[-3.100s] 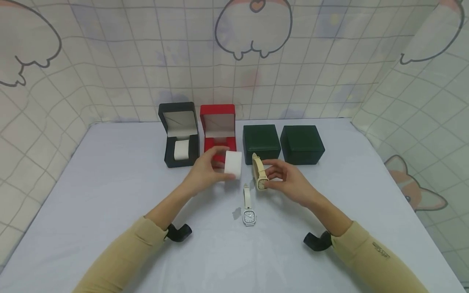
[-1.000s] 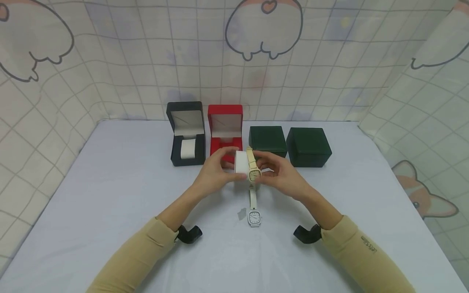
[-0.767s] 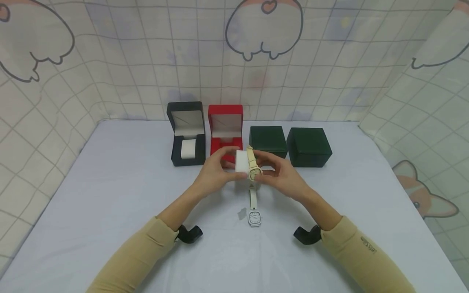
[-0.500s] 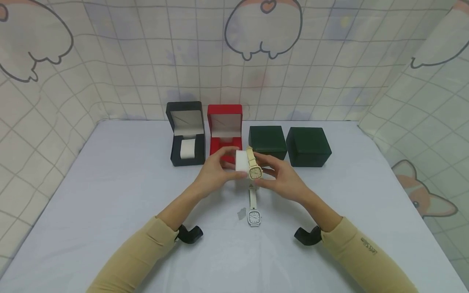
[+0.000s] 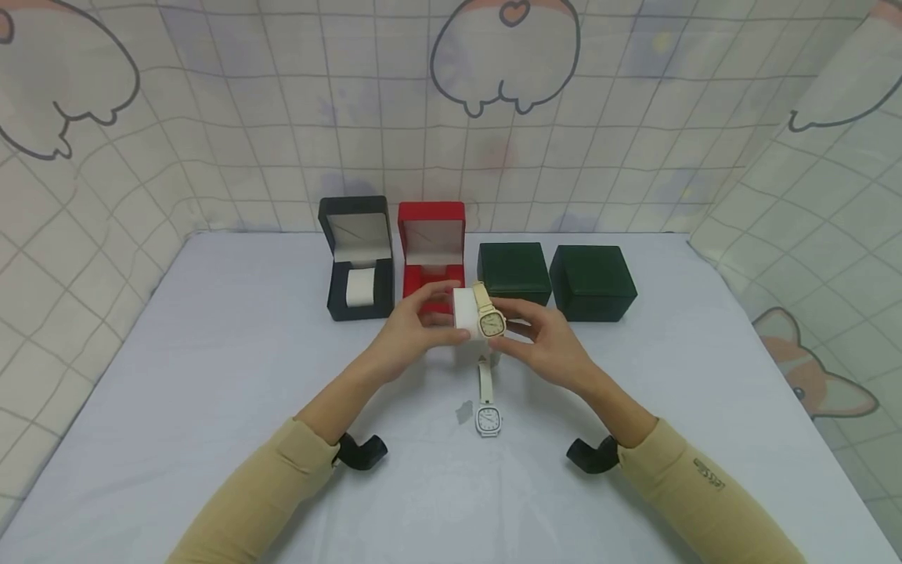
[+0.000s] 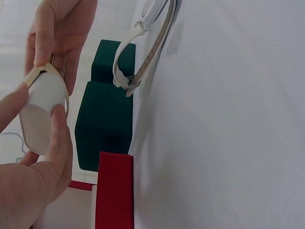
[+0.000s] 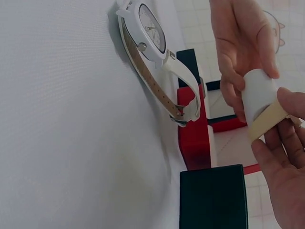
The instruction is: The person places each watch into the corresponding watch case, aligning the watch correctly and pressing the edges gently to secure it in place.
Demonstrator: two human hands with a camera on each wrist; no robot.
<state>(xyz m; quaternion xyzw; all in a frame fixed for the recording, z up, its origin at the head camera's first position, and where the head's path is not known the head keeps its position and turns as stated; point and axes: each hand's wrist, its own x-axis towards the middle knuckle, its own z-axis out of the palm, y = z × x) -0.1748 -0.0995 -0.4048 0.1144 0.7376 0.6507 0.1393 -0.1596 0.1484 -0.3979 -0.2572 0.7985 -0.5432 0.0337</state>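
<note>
In the head view my left hand (image 5: pixel 402 337) grips a white watch cushion (image 5: pixel 463 309) by its left part, just above the table. A cream-strapped watch (image 5: pixel 491 323) with a gold-toned case is looped around the cushion's right end, its dial facing up toward me. My right hand (image 5: pixel 553 345) pinches this watch, thumb by the lower edge of the case. The right wrist view shows the cream strap (image 7: pixel 268 120) encircling the cushion (image 7: pixel 258 90); part of the watch is behind the fingers. Below the hands, a white watch (image 5: pixel 488 419) lies on the table.
Behind the hands stand a black watch box (image 5: pixel 338 309) with its lid up and a white cushion inside, and a red box (image 5: pixel 431 210), lid up. Two closed green boxes (image 5: pixel 513 266) are to their right. A patterned cloth (image 5: pixel 282 157) hangs behind the table.
The cream watch, earlier apart on the cushion's right, has moved left onto the cushion's end. Lately its dial has shifted slightly up and my right thumb has slid off the dial.
</note>
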